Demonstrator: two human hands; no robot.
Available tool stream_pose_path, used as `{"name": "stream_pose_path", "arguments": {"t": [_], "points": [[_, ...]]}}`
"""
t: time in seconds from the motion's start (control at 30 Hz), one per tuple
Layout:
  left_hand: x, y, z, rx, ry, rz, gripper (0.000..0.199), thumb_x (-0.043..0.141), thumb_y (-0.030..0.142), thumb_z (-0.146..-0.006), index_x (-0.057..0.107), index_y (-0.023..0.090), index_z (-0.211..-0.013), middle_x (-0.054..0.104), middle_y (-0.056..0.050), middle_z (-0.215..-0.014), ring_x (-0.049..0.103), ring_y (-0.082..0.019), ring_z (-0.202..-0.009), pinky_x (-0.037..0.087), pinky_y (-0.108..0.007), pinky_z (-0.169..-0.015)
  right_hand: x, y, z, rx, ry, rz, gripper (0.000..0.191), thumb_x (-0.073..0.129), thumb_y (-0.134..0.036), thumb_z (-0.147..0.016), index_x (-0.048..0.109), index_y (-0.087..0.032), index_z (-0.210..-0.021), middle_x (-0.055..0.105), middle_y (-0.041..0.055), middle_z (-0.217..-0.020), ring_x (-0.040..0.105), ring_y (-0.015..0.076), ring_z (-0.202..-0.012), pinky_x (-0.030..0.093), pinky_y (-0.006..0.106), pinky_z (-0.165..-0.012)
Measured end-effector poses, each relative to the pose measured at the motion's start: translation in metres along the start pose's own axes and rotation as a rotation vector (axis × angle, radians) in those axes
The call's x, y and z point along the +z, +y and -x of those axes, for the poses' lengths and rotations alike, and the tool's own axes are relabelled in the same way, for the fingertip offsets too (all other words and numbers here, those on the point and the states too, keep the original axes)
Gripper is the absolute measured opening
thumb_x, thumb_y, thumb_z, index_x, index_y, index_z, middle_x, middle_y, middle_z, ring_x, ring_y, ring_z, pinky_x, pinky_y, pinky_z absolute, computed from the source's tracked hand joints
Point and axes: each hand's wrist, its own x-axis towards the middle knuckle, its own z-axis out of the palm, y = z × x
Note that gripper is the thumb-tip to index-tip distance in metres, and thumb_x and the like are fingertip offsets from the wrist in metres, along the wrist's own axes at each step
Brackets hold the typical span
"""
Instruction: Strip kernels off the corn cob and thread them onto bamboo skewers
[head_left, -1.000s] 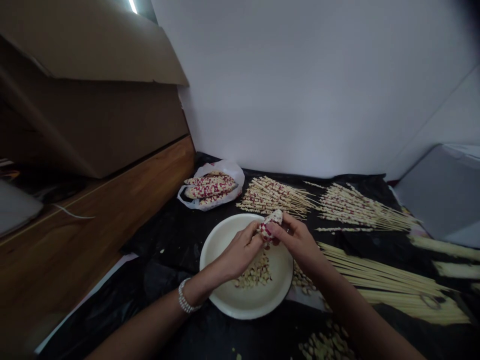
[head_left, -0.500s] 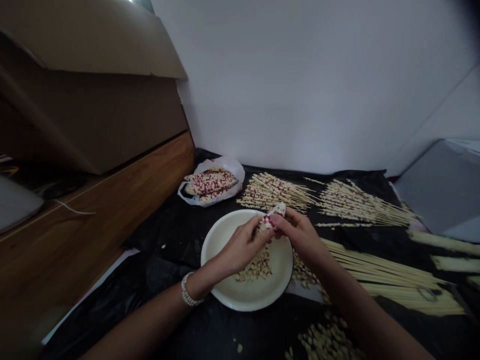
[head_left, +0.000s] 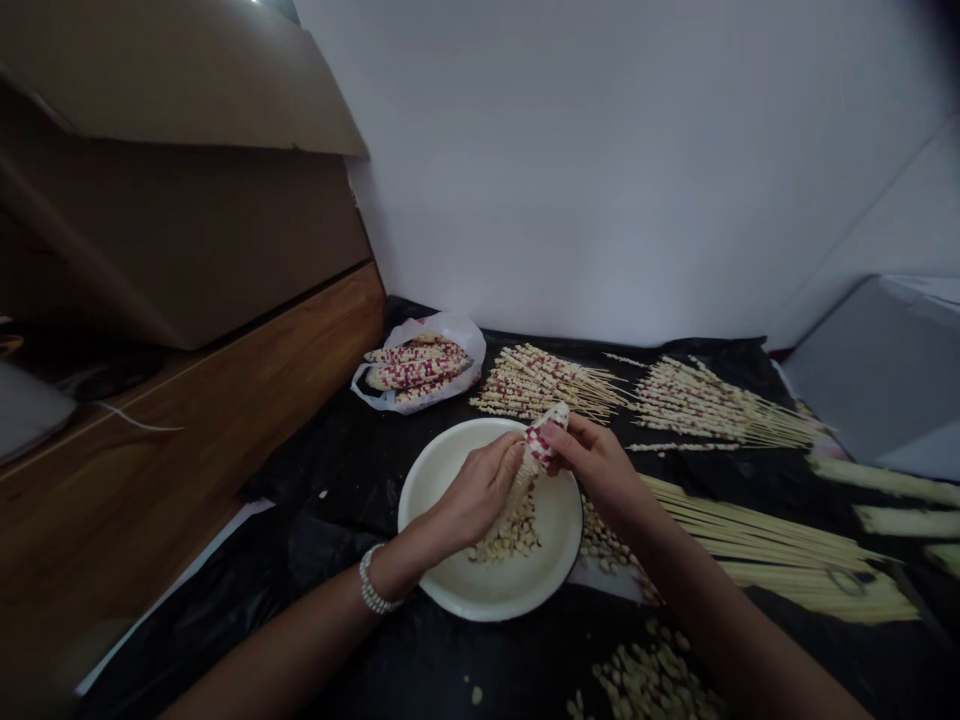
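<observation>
Over a white bowl (head_left: 551,575), a corn cob (head_left: 538,442) with red and pale kernels is held at a tilt. Part of the cob is stripped of kernels. My left hand (head_left: 476,490) is closed around its lower end, with a beaded bracelet (head_left: 369,580) on the wrist. From the right, my right hand (head_left: 596,460) grips the upper part, thumb pressed on the kernels. Loose kernels (head_left: 510,540) lie in the bowl beneath. My hands hide some of the cob.
Several corn cobs (head_left: 416,372) fill a plastic bag behind the bowl. Kernel-threaded skewers (head_left: 705,405) lie at the back right, bare sticks (head_left: 780,550) nearer. More kernels (head_left: 652,675) are on the black sheet (head_left: 315,470). A cardboard box (head_left: 187,210) stands left, against a white wall (head_left: 570,180).
My left hand has slid slightly down and left along the cob, uncovering more of its stripped part. My right hand still grips the upper part. The view has shifted slightly.
</observation>
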Motion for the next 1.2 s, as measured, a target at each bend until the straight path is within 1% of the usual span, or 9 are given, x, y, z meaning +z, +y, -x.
{"name": "stream_pose_path", "arguments": {"t": [0.2, 0.3, 0.53, 0.63, 0.73, 0.9, 1.03, 1.13, 1.2], "points": [[0.002, 0.004, 0.002, -0.038, 0.014, 0.007, 0.032, 0.039, 0.045, -0.097, 0.059, 0.019, -0.098, 0.064, -0.004, -0.089, 0.059, -0.019, -0.084, 0.042, -0.031, -0.079, 0.002, -0.001, 0.002, 0.003, 0.006, 0.016, 0.035, 0.064, -0.054, -0.078, 0.060, -0.020, -0.079, 0.060, 0.0004, -0.071, 0.051, 0.0134, -0.062, 0.041, 0.028, -0.060], [0.002, 0.004, 0.001, -0.033, 0.023, 0.004, 0.033, 0.038, 0.043, -0.098, 0.059, 0.018, -0.098, 0.064, -0.004, -0.089, 0.059, -0.019, -0.084, 0.042, -0.031, -0.079, 0.002, -0.002, 0.002, -0.003, 0.010, 0.022, 0.036, 0.062, -0.055, -0.080, 0.060, -0.019, -0.080, 0.058, 0.0000, -0.069, 0.051, 0.0133, -0.061, 0.041, 0.028, -0.060], [0.003, 0.000, 0.003, -0.045, 0.036, -0.067, 0.019, 0.039, 0.027, -0.095, 0.056, 0.020, -0.093, 0.063, -0.002, -0.086, 0.056, -0.018, -0.078, 0.041, -0.030, -0.072, 0.006, -0.001, 0.003, -0.025, 0.019, 0.072, 0.034, 0.064, -0.053, -0.079, 0.058, -0.019, -0.077, 0.056, -0.0013, -0.065, 0.049, 0.0132, -0.061, 0.038, 0.027, -0.059], [0.003, -0.003, 0.004, -0.061, 0.053, -0.089, 0.021, 0.034, 0.016, -0.091, 0.055, 0.020, -0.090, 0.061, -0.002, -0.084, 0.055, -0.019, -0.078, 0.040, -0.031, -0.074, 0.007, 0.000, 0.003, -0.020, 0.020, 0.083, 0.034, 0.065, -0.053, -0.078, 0.057, -0.020, -0.075, 0.054, -0.0021, -0.063, 0.048, 0.0131, -0.060, 0.037, 0.027, -0.058], [0.001, -0.003, 0.002, -0.065, 0.050, -0.019, 0.024, 0.031, 0.015, -0.090, 0.055, 0.019, -0.088, 0.062, -0.004, -0.087, 0.056, -0.020, -0.085, 0.042, -0.033, -0.079, 0.007, -0.002, 0.003, -0.014, 0.015, 0.080, 0.034, 0.063, -0.054, -0.079, 0.057, -0.021, -0.076, 0.055, -0.0019, -0.064, 0.049, 0.0133, -0.060, 0.038, 0.027, -0.058], [0.000, 0.000, 0.000, -0.092, 0.037, 0.104, 0.025, 0.036, 0.031, -0.095, 0.058, 0.020, -0.089, 0.064, -0.003, -0.086, 0.058, -0.021, -0.089, 0.044, -0.033, -0.083, 0.006, -0.005, 0.004, -0.015, 0.018, 0.095, 0.034, 0.063, -0.054, -0.079, 0.057, -0.021, -0.076, 0.056, -0.0011, -0.065, 0.050, 0.0140, -0.061, 0.039, 0.028, -0.059], [0.000, -0.004, 0.001, -0.102, 0.024, 0.117, 0.019, 0.040, 0.022, -0.089, 0.058, 0.020, -0.088, 0.064, -0.002, -0.081, 0.059, -0.021, -0.087, 0.045, -0.032, -0.082, 0.008, -0.005, 0.005, -0.021, 0.008, 0.106, 0.033, 0.063, -0.053, -0.079, 0.058, -0.020, -0.077, 0.056, -0.0011, -0.065, 0.050, 0.0140, -0.062, 0.038, 0.028, -0.059], [-0.001, -0.007, 0.002, -0.101, 0.024, 0.141, 0.021, 0.039, 0.013, -0.083, 0.058, 0.020, -0.089, 0.062, -0.002, -0.084, 0.058, -0.019, -0.082, 0.045, -0.031, -0.076, 0.008, -0.004, 0.005, -0.023, 0.005, 0.106, 0.033, 0.063, -0.053, -0.079, 0.058, -0.020, -0.077, 0.056, -0.0013, -0.065, 0.050, 0.0140, -0.062, 0.038, 0.028, -0.060], [-0.002, -0.005, 0.002, -0.088, 0.022, 0.166, 0.022, 0.039, 0.013, -0.082, 0.058, 0.020, -0.089, 0.062, -0.002, -0.087, 0.057, -0.019, -0.083, 0.045, -0.030, -0.077, 0.007, -0.004, 0.005, -0.022, 0.007, 0.101, 0.034, 0.063, -0.053, -0.079, 0.058, -0.020, -0.078, 0.057, -0.0008, -0.067, 0.050, 0.0140, -0.062, 0.039, 0.028, -0.059]]}}
